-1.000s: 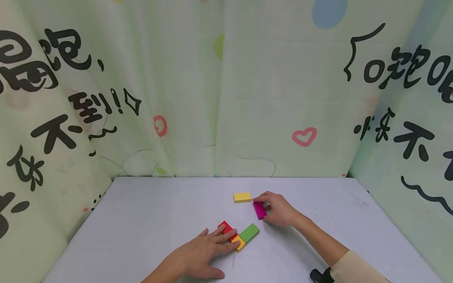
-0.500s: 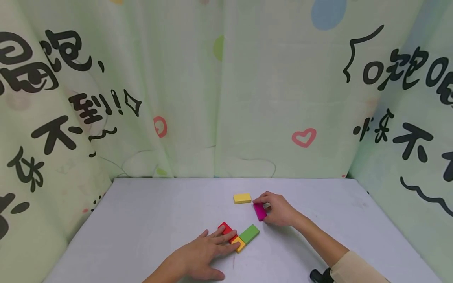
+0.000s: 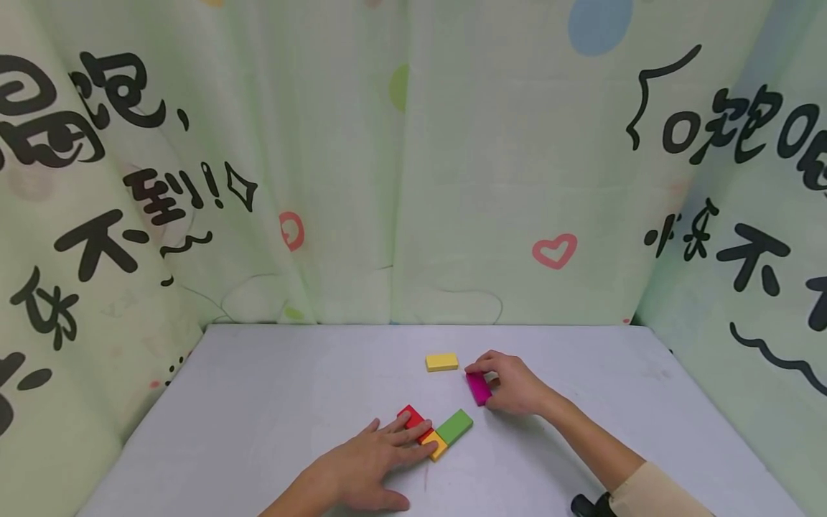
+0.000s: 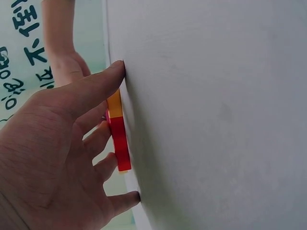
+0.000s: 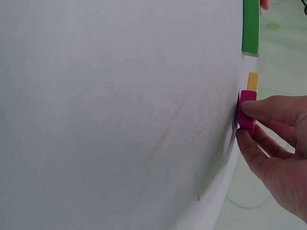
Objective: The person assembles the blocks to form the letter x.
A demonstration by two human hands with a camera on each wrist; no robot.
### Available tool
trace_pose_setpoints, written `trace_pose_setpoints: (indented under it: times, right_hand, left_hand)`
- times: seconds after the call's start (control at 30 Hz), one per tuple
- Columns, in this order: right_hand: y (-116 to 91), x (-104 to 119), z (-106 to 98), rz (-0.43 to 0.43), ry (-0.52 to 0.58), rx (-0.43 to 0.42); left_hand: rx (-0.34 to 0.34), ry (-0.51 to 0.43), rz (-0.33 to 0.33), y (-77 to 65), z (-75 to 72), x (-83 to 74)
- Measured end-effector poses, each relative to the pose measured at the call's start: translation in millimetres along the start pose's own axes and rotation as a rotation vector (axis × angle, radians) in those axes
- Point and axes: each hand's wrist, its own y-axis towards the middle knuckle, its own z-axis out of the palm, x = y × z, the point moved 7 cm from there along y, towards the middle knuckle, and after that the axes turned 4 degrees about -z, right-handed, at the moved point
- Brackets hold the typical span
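Note:
My right hand (image 3: pixel 517 388) pinches a magenta block (image 3: pixel 479 390) between thumb and fingers, low over the tabletop. In the right wrist view the thumb presses one face of the magenta block (image 5: pixel 248 117). My left hand (image 3: pixel 371 465) lies spread, its straight fingers reaching over a red block (image 3: pixel 417 416) and an orange block (image 3: pixel 441 450). These two blocks sit end to end in the left wrist view, partly behind the fingers. A green block (image 3: pixel 456 426) meets the orange one at an angle, forming a V with the red.
A yellow block (image 3: pixel 442 362) lies near the far side of the white table (image 3: pixel 271 402), just left of the right hand's fingertips. Printed curtains (image 3: pixel 478 179) stand behind and on both sides. A black object (image 3: pixel 591 505) shows by the right sleeve (image 3: pixel 659 492).
My right hand has shifted slightly right and nearer with the magenta block, widening its distance from the yellow block. The left hand and the other blocks keep their places.

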Motion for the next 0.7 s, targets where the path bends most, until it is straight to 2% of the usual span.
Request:
trace_pose_setpoints:
  times: [0.4, 0.7]
  right_hand:
    - [-8, 5, 0, 0.001, 0.016, 0.018]
    - [-14, 12, -1, -0.052, 0.044, 0.029]
  left_hand:
    - [0.007, -0.021, 0.001, 0.5, -1.1, 0.3]
    - [0.002, 0.003, 0.002, 0.3, -1.2, 0.0]
